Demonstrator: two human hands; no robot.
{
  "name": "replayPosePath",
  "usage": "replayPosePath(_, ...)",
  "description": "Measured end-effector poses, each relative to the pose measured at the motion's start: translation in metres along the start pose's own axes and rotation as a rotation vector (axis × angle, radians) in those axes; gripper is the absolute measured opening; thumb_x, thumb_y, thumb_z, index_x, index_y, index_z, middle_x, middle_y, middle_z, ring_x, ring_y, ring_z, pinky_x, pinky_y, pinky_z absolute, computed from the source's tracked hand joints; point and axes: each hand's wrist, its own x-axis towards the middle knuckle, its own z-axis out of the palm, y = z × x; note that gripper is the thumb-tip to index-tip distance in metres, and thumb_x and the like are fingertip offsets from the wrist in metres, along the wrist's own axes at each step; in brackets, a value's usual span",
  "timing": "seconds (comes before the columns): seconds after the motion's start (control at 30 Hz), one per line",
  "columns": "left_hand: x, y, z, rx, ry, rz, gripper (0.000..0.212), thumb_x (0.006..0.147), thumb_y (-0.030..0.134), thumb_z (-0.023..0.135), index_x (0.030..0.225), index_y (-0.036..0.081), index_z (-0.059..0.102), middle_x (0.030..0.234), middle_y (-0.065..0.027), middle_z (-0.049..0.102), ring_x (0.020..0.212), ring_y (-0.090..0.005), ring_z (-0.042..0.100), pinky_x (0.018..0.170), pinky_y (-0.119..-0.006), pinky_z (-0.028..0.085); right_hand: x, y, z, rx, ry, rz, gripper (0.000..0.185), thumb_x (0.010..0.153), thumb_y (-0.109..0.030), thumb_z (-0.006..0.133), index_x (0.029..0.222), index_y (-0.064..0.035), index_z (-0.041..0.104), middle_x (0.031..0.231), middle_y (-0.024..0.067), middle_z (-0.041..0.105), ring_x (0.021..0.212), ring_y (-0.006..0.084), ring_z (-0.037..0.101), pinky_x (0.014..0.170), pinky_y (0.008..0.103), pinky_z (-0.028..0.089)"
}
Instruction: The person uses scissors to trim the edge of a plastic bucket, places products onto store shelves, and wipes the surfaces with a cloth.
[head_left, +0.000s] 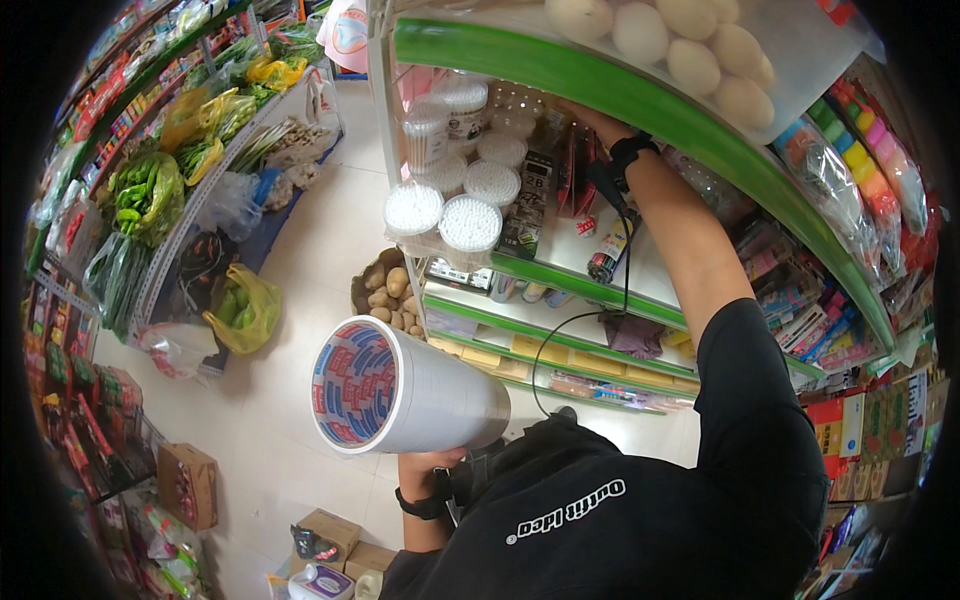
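Note:
My left hand (442, 459) supports a column of white tape rolls (450, 390) from beneath; its near end shows a printed cardboard core. My right arm reaches into a shelf compartment. Only the back of my right hand (602, 124) shows, because the green upper shelf edge (525, 61) hides its fingers. Left of that hand, clear tubs of cotton swabs (470, 222) stand stacked beside a dark pencil box (529, 202). Red packets (577, 169) lean close to the hand. Below my wrist lies a cylindrical container (609, 251) with a colourful label.
A black cable (555, 330) hangs from my right wrist past the lower shelves. Eggs (667, 45) sit in a clear bin on the top shelf. Potatoes (386, 289) fill a container by the shelf end. A vegetable stand (161, 277) lines the left; cardboard boxes (330, 536) rest on the floor.

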Motion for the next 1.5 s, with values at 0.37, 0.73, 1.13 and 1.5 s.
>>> replayPosePath(0.37,0.002,0.001,0.0,0.013,-0.003,0.012,0.048,0.054,0.021,0.082,0.092,0.001,0.06,0.087,-0.0061,0.062,0.077,-0.0186,0.057,0.066,-0.033,0.046,-0.013,-0.03,0.002,0.089,-0.077,0.126,0.048,0.074,-0.033,0.071,0.11,-0.0039,0.059,0.111,0.0097,0.059,0.101,0.0212,0.054,0.086,0.0314,0.042)
replayPosePath(0.73,0.001,0.003,0.0,0.025,0.001,0.032,0.053,0.054,0.026,0.081,0.095,0.001,0.059,0.09,-0.0073,0.061,0.08,-0.0197,0.056,0.069,-0.034,0.046,-0.017,-0.027,-0.001,0.471,-0.269,0.328,0.045,0.075,-0.033,0.07,0.109,-0.0053,0.06,0.111,0.0076,0.059,0.101,0.0186,0.054,0.087,0.0288,0.041)
replayPosePath(1.13,0.004,0.004,0.003,0.036,-0.003,0.05,0.059,0.055,0.031,0.08,0.099,0.0,0.056,0.094,-0.0086,0.06,0.083,-0.0209,0.056,0.071,-0.035,0.046,-0.014,-0.027,-0.006,0.266,-0.173,0.205,0.044,0.078,-0.033,0.067,0.111,-0.006,0.058,0.111,0.0059,0.059,0.105,0.0168,0.054,0.094,0.028,0.038)
replayPosePath(1.5,0.002,0.002,0.005,0.044,-0.026,0.065,0.064,0.055,0.036,0.079,0.102,0.0,0.054,0.097,-0.0098,0.059,0.086,-0.022,0.056,0.073,-0.036,0.046,-0.033,-0.051,-0.047,0.131,-0.249,0.185,0.043,0.081,-0.034,0.064,0.113,-0.0066,0.057,0.111,0.0043,0.059,0.108,0.0151,0.054,0.099,0.0272,0.036)
